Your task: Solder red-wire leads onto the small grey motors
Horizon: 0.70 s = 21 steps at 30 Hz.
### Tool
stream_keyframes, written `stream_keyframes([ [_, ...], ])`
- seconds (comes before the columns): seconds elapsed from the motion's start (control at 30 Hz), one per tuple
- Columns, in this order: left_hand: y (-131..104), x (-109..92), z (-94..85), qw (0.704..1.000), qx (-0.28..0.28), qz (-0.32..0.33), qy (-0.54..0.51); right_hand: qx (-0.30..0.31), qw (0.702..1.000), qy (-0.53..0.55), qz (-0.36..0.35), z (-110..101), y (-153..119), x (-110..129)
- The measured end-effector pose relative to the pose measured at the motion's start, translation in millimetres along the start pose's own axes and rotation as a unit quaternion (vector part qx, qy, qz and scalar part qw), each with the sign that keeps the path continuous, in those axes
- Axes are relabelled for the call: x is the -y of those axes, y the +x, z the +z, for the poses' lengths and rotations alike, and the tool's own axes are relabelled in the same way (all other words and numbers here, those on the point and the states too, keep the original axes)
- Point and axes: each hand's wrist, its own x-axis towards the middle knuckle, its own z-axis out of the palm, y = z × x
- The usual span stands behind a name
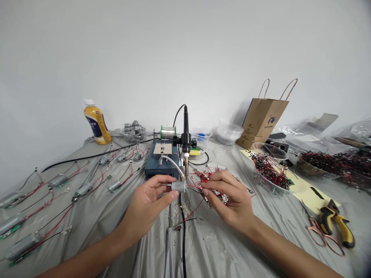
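Between the thumb and fingers of my left hand is a small silver motor, held level just under the tip of an upright soldering iron. A curved solder feed tube ends beside that tip. My right hand pinches a thin red wire that reaches the motor's right end. Behind the right fingers lies a pile of red wires with metal tabs. A loose red and black wire hangs below the motor, near a black cable.
Wired motors lie in rows at the left. Behind them stand a yellow bottle and a bowl of motors. To the right are a wire bowl, a paper bag, scissors and yellow-black pliers.
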Motion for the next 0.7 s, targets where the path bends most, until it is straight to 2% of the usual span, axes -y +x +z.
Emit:
stream_keyframes([
  [0.3, -0.3, -0.7, -0.2, 1.0, 0.007, 0.007, 0.004, -0.002, 1.0, 0.004, -0.001, -2.9, 0.6, 0.6],
  [0.47, -3.0, 1.3, 0.9, 0.999, 0.032, 0.012, -0.001, -0.009, 0.998, 0.06, 0.014, -7.5, 1.5, -2.8],
  [0.53, -7.5, -0.7, 2.0, 0.998, 0.054, 0.018, -0.01, -0.03, 0.994, 0.09, 0.057, -13.2, 6.5, -11.6],
  [0.6, -13.8, -6.7, 2.7, 0.996, 0.076, 0.03, -0.022, -0.054, 0.985, 0.086, 0.136, -24.8, 14.4, -22.9],
  [0.63, -17.4, -11.3, 2.6, 0.995, 0.083, 0.039, -0.028, -0.053, 0.979, 0.074, 0.184, -33.2, 18.1, -27.5],
  [0.7, -24.9, -22.9, 1.1, 0.993, 0.085, 0.064, -0.042, -0.011, 0.964, 0.05, 0.261, -52.7, 20.4, -29.0],
])
